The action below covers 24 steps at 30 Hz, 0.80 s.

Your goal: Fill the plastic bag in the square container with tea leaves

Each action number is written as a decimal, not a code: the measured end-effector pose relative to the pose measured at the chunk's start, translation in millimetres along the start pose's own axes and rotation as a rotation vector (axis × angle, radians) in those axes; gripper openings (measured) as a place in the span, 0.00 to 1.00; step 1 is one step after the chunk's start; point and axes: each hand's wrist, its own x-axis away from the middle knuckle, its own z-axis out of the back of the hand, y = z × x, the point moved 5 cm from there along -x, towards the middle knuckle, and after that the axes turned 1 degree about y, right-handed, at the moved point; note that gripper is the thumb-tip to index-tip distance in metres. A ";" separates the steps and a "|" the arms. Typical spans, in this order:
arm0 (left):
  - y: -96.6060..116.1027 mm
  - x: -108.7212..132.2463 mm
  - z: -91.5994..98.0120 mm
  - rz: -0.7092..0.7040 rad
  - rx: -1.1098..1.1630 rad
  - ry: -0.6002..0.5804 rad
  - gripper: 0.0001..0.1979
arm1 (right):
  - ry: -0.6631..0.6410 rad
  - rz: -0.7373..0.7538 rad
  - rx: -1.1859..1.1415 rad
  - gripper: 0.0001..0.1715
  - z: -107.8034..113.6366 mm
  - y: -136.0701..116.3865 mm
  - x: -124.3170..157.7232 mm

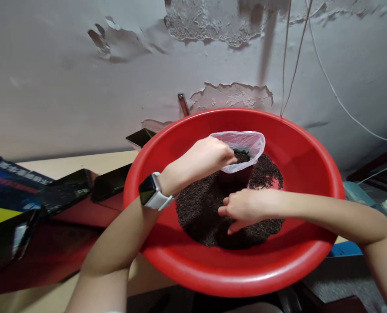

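Observation:
A large red basin (314, 174) holds a spread of dark, crumbly soil (196, 213). In it stands a dark pot (235, 177), with a white mesh bag (254, 148) lining it and flaring above its top. Soil shows inside the bag. My left hand (215, 153), with a watch on the wrist, is closed at the bag's left rim, its fingers curled over the edge. Just in front of the pot, my right hand (245, 206) hovers low over the soil, fingers and thumb apart, nothing seen in it.
Several dark, shiny pots (66, 191) stand left of the basin on a pale table (79, 161), beside a blue printed box (7, 178). Behind rises a peeling wall (66, 78) with hanging white cords (286, 61). A teal box (358, 193) sits at right.

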 end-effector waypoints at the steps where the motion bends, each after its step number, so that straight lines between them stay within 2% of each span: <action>1: -4.1 -3.5 6.2 0.051 -0.016 0.088 0.15 | -0.026 0.016 -0.008 0.34 -22.3 1.8 -13.8; 4: -20.4 -10.0 16.8 0.209 -0.079 0.329 0.17 | 0.033 0.027 -0.083 0.42 -79.8 20.0 -46.0; 6: -34.0 -12.4 13.4 0.302 -0.084 0.383 0.18 | 0.059 -0.031 -0.240 0.49 -106.3 35.0 -56.2; 8: -47.7 -14.7 5.3 0.370 -0.079 0.372 0.18 | 0.082 -0.079 -0.359 0.54 -120.0 42.3 -59.0; 11: -63.6 -17.8 -6.2 0.412 -0.077 0.341 0.17 | 0.149 -0.090 -0.415 0.54 -123.0 35.5 -57.2; 15: -75.2 -18.9 -9.3 0.457 -0.068 0.352 0.16 | 0.215 -0.058 -0.315 0.45 -118.5 14.6 -54.0; 21: -81.8 -12.4 3.9 0.528 -0.038 0.474 0.17 | 0.130 -0.088 -0.171 0.29 -110.7 5.1 -50.7; 24: -84.8 -10.3 7.8 0.531 -0.023 0.515 0.17 | 0.121 -0.074 -0.036 0.24 -102.3 5.3 -51.6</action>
